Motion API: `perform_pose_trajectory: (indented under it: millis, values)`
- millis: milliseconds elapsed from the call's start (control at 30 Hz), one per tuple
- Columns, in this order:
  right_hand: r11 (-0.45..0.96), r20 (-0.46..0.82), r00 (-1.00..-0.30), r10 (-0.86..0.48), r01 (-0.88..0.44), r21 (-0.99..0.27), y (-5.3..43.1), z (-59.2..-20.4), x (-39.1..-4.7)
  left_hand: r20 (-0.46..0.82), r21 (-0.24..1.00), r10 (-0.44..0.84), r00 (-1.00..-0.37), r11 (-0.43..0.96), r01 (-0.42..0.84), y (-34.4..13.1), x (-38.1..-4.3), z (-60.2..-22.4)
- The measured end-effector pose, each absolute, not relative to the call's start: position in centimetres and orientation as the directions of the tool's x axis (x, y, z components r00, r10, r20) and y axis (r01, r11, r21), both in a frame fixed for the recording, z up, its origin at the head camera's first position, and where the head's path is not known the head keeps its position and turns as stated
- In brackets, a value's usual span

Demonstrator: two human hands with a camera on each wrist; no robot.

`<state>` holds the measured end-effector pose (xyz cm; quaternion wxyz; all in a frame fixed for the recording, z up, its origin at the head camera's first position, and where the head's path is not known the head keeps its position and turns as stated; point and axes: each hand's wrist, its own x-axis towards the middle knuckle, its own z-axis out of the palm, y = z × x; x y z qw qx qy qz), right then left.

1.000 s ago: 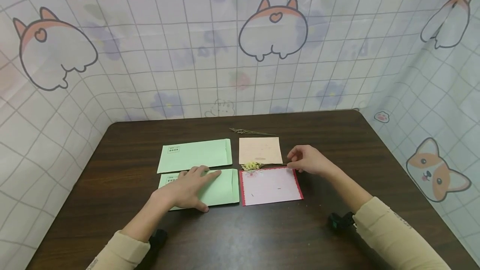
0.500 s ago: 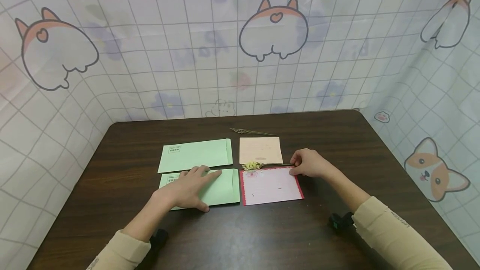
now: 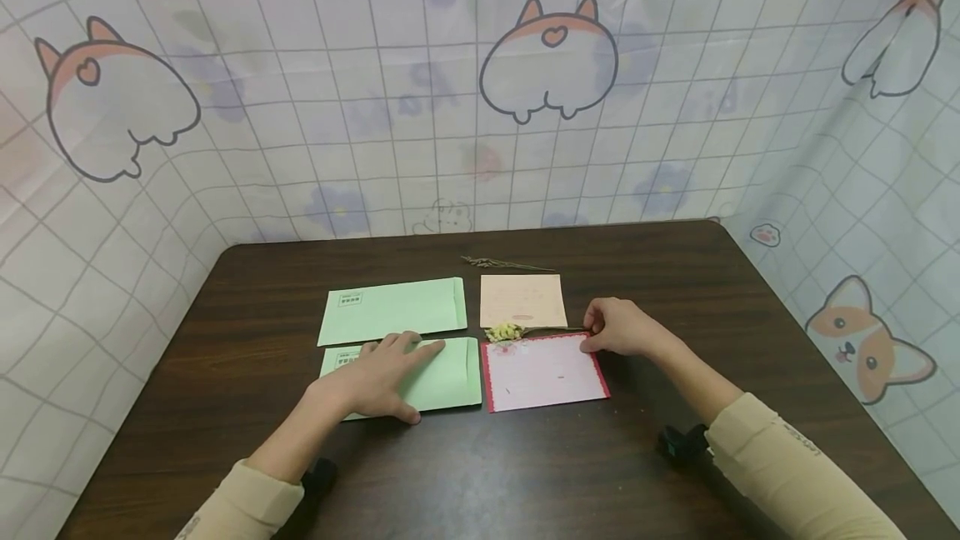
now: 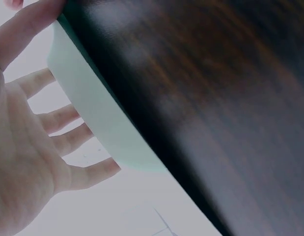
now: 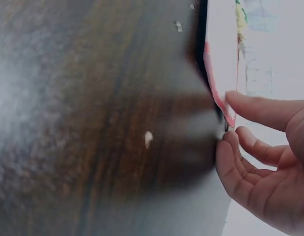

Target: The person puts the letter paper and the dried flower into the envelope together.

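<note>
With your left hand (image 3: 378, 377) spread over a green oblong paper envelope (image 3: 444, 382), you are seemingly taking the red-edged white rectangular paper card (image 3: 547, 377) beneath your right hand's (image 3: 621, 327) thumb, grip unclear, next needing a firm pinch.

2 green envelopes (image 3: 393, 309); pale pink card (image 3: 543, 373), red-edged, its corner print (image 3: 507, 348) perhaps floral.

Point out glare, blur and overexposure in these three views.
Head: mostly sharp, with soft sheen on the near tabletop. Left wrist: nearer green envelope looks bleached, background blown out, wood grain blurred. Right wrist: hazy glare at the tabletop's left, grain soft, background behind the right hand almost white.
</note>
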<state>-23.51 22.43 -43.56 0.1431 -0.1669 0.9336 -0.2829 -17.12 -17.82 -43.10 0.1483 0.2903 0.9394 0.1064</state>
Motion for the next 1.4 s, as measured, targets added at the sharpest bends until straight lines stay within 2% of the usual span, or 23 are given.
perform_pose_trajectory:
  millis: [367, 967, 1133, 1400]
  values:
    - [0.771, -0.168, -0.883, -0.438, -0.273, -0.575, 22.7, -43.4, -23.2, -0.217, 0.293, 0.573, -0.79, 0.81, 0.508, -17.7, -17.1, -43.0]
    - [0.757, -0.167, -0.884, -0.437, -0.261, -0.6, 22.7, -44.2, -23.6, -0.221, 0.287, 0.572, -0.79, 0.813, 0.507, -17.7, -17.0, -43.1]
    - [0.704, -0.191, -0.882, -0.432, -0.197, -0.682, 23.1, -44.3, -23.7, -0.215, 0.3, 0.572, -0.791, 0.81, 0.504, -17.6, -17.0, -43.1]
    - [0.528, -0.168, -0.892, -0.419, -0.089, -0.845, 23.2, -44.2, -23.5, -0.225, 0.293, 0.571, -0.789, 0.812, 0.505, -17.6, -17.0, -43.0]
